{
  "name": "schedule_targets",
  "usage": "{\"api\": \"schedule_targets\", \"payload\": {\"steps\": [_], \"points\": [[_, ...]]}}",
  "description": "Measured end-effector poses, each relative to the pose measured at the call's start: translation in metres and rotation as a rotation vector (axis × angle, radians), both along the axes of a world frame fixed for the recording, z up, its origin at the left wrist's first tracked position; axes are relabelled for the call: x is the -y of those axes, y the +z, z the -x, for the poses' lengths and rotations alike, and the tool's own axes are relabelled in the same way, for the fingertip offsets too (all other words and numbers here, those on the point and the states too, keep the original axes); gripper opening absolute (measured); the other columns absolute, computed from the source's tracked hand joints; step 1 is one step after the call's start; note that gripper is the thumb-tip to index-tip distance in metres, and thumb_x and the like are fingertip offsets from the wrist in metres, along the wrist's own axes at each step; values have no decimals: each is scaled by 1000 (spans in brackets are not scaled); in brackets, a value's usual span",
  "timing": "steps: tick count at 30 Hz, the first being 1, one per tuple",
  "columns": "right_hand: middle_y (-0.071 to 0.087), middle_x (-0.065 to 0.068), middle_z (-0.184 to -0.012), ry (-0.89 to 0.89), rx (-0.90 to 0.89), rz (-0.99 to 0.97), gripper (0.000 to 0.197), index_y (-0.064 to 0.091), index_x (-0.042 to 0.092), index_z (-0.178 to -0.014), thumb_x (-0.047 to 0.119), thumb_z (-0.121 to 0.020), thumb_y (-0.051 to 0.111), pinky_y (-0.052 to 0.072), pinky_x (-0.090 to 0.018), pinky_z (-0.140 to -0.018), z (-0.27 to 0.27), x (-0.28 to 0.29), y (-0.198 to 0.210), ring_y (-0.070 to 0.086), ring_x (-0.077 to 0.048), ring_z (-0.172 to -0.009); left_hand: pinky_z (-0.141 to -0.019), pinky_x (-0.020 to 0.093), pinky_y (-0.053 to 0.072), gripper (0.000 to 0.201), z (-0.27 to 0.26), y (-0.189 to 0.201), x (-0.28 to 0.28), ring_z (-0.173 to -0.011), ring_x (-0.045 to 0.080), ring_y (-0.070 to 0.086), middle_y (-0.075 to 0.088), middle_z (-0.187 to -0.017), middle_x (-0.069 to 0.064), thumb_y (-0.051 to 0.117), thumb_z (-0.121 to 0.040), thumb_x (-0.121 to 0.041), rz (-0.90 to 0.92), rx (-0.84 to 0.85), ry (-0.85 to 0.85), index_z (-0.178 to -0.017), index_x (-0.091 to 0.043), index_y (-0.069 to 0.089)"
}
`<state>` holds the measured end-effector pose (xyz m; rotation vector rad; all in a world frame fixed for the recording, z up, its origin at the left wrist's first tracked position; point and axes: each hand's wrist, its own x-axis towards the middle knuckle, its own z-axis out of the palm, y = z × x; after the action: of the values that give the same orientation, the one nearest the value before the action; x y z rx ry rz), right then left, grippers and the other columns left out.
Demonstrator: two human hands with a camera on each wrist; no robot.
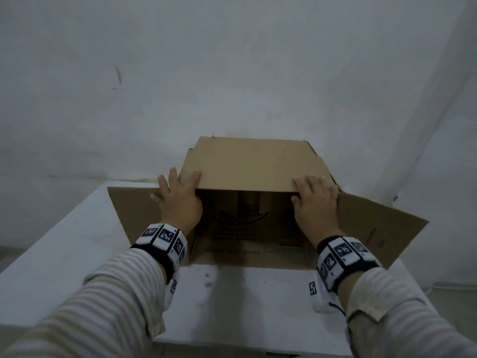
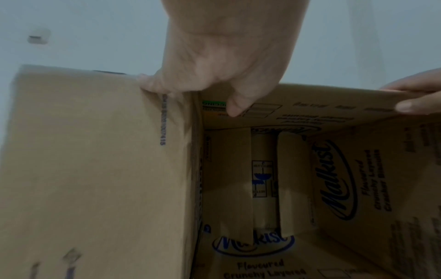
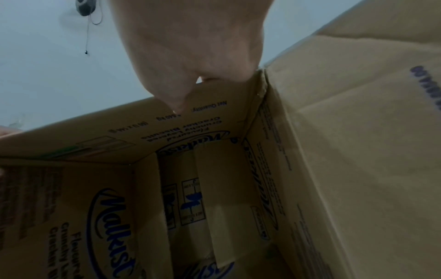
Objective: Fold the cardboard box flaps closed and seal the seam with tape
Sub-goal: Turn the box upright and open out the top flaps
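A brown cardboard box [image 1: 253, 161] stands on a white table [image 1: 232, 293] with its far flap folded over the opening towards me. My left hand [image 1: 178, 195] pinches that flap's near left corner, with its fingers on top. Its thumb [image 2: 236, 107] is under the flap. My right hand [image 1: 315, 200] pinches the near right corner the same way, thumb [image 3: 179, 105] under the flap [image 3: 143, 124]. The left side flap [image 1: 134, 210] and the right side flap [image 1: 382, 228] spread outwards. The printed near flap [image 1: 245, 244] lies down towards me. The box's inside [image 2: 262, 179] looks empty.
A grey wall rises close behind the box. Bare white table top runs in front of the box and to its left. A dark fitting with a hanging cord [image 3: 84, 7] is on the wall, and a small pale fitting [image 2: 39, 36] shows in the left wrist view.
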<state>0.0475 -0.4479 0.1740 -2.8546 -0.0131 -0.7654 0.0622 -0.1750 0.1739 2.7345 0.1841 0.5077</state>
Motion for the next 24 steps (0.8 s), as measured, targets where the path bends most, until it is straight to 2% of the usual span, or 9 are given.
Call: {"api": "schedule_targets", "payload": {"steps": [2,5,7,11,15,18,20,22,24], "points": [[38,-19,-142,-72,8,-39,47,46,20,-132,24,-86,58,14,-55,-115,4,3,-5,26,-41,-136,-109,71,12,63,-1,-4,-5,-144,43,-3,3,-158,15,48,-87,-13,43,28,-21,-141,-38,28],[9,-18,-156,-171,-54,-198,56,35,30,-136,21,-86,58,3,-61,-113,8,1,-14,1,-38,-145,-113,66,14,65,-5,-10,-16,-144,46,-4,2,-157,23,53,-83,-2,92,139,-97,-139,-33,40],[-2,-16,-158,-178,-18,-298,55,39,30,-135,16,-85,59,6,-63,-112,10,-1,-17,-4,-36,-146,-114,63,17,63,-8,-16,-25,-143,49,-2,4,-155,30,52,-80,9,148,249,-169,-134,-23,50],[-10,-18,-158,-143,93,-460,46,52,19,-131,4,-87,56,17,-49,-116,10,2,-16,-4,-39,-145,-116,51,26,67,-12,-20,-30,-146,43,5,-2,-157,24,47,-78,18,223,258,-229,-134,-18,51],[-5,-22,-158,-176,177,-508,41,60,18,-122,0,-85,55,16,-48,-119,-1,13,-17,1,-41,-145,-106,46,41,72,-12,-20,-33,-139,46,27,-4,-157,20,45,-79,21,280,194,-278,-138,-20,45],[0,-19,-158,-137,136,-612,42,59,21,-119,-4,-86,49,23,-42,-118,-6,17,-16,10,-37,-146,-80,37,50,69,-9,-24,-33,-118,47,50,2,-156,22,49,-81,18,270,191,-280,-139,-17,42],[5,-17,-157,-127,102,-641,43,58,20,-120,-6,-89,45,28,-33,-113,-5,15,-13,18,-35,-144,-68,31,44,67,-7,-25,-32,-108,46,56,7,-157,20,48,-83,14,245,161,-248,-141,-17,39],[17,-18,-155,-141,99,-636,42,56,19,-122,-5,-91,42,33,-33,-108,-3,15,-11,26,-35,-141,-70,32,43,67,-8,-26,-34,-109,44,55,16,-155,20,47,-84,13,256,145,-252,-143,-18,35],[37,-18,-145,-162,103,-626,43,55,20,-125,-2,-92,40,38,-35,-103,-3,18,-11,41,-36,-130,-82,34,44,69,-9,-28,-37,-113,41,52,30,-146,22,46,-84,14,303,133,-281,-144,-17,32]]}}
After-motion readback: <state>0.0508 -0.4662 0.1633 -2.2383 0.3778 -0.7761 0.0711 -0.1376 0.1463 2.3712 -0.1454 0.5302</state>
